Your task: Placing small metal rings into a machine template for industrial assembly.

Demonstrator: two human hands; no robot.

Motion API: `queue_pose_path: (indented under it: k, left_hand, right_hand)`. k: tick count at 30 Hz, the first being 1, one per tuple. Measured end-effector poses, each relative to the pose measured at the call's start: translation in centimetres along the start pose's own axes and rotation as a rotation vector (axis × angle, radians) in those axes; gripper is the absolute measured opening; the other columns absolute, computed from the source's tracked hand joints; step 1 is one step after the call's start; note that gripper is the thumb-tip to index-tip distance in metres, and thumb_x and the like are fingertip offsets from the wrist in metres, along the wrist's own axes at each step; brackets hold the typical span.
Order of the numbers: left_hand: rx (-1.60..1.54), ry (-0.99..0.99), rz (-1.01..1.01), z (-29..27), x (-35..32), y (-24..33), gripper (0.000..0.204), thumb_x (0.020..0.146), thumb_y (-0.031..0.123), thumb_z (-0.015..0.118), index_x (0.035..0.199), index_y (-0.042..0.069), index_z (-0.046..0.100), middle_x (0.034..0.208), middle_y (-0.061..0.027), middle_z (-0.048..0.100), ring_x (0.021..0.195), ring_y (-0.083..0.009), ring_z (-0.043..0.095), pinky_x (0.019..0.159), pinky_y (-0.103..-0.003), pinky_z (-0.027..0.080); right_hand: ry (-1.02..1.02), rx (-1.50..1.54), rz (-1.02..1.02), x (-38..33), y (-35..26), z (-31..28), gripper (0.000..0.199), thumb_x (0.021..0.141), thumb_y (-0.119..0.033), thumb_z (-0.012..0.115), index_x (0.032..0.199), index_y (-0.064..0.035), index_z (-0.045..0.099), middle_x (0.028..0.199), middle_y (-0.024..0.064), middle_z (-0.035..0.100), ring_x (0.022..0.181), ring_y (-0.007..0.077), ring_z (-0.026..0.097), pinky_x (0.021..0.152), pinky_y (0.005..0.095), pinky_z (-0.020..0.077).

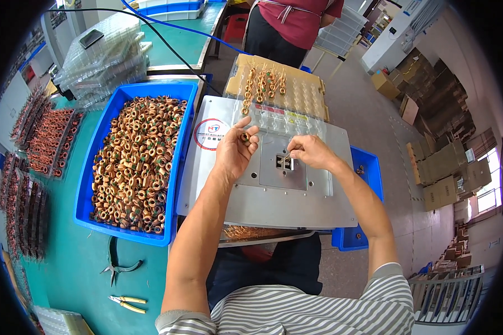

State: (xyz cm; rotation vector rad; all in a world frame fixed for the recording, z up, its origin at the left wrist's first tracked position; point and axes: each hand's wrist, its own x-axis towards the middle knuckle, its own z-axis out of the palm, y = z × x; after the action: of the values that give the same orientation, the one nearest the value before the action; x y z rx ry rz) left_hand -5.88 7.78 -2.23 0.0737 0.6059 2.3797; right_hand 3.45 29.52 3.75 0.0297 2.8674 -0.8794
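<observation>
My left hand (236,149) is palm up above the metal machine plate (246,201), its fingers curled round a small copper-wound ring coil (245,137). My right hand (313,152) pinches at the square opening (284,162) in the plate's middle. What sits between those fingertips is too small to make out. Beyond the hands, a clear plastic tray (307,103) carries rows of copper coils (261,84) with long wire leads in its left part. To the left, a blue bin (82,192) is heaped with loose ring coils (137,162).
Cutting pliers (115,265) and yellow-handled pliers (129,303) lie on the green table (84,268). Stacked trays of coils (53,137) line its left side. A blue bin (369,162) stands right of the machine. A person in a red top (296,17) stands beyond.
</observation>
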Motion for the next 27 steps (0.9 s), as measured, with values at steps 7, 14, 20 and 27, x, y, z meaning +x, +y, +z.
queue_pose_path:
  k: [7, 14, 20, 27]
  left_hand:
    - [0.005, -0.004, 0.002, -0.2, 0.1, -0.2, 0.040, 0.096, 0.015, 0.039, 0.134, 0.003, 0.044, 0.097, -0.0096, 0.063, 0.075, -0.0154, 0.059, 0.066, -0.023, 0.051]
    - [0.008, -0.006, -0.003, -0.1, 0.1, -0.3, 0.039, 0.096, 0.014, 0.039, 0.133, 0.003, 0.044, 0.097, -0.0097, 0.063, 0.075, -0.0155, 0.059, 0.066, -0.023, 0.052]
    - [0.003, 0.003, 0.004, 0.0, 0.2, -0.3, 0.042, 0.094, 0.010, 0.038, 0.135, 0.001, 0.043, 0.096, -0.0118, 0.064, 0.074, -0.0173, 0.059, 0.067, -0.026, 0.051]
    - [0.005, -0.004, 0.010, -0.1, 0.3, -0.6, 0.042, 0.094, 0.010, 0.037, 0.134, 0.001, 0.043, 0.095, -0.0118, 0.065, 0.074, -0.0172, 0.060, 0.067, -0.026, 0.052]
  right_hand:
    - [0.109, -0.033, -0.065, -0.9, -0.2, 0.7, 0.015, 0.082, -0.007, 0.066, 0.093, 0.0026, 0.065, 0.088, 0.0160, 0.069, 0.083, 0.0242, 0.068, 0.075, 0.0351, 0.0524]
    - [0.181, 0.053, 0.039, -1.3, 0.5, 1.3, 0.015, 0.082, -0.007, 0.067, 0.093, 0.0032, 0.065, 0.088, 0.0171, 0.069, 0.082, 0.0245, 0.068, 0.074, 0.0356, 0.0524]
    - [0.144, -0.053, -0.042, -0.8, 0.1, 0.9, 0.013, 0.080, -0.006, 0.066, 0.091, 0.0011, 0.065, 0.087, 0.0164, 0.067, 0.084, 0.0288, 0.066, 0.076, 0.0373, 0.0511]
    - [0.022, -0.206, -0.194, -0.4, 0.3, 0.6, 0.010, 0.080, -0.006, 0.065, 0.089, -0.0001, 0.063, 0.088, 0.0149, 0.065, 0.088, 0.0331, 0.063, 0.079, 0.0416, 0.0491]
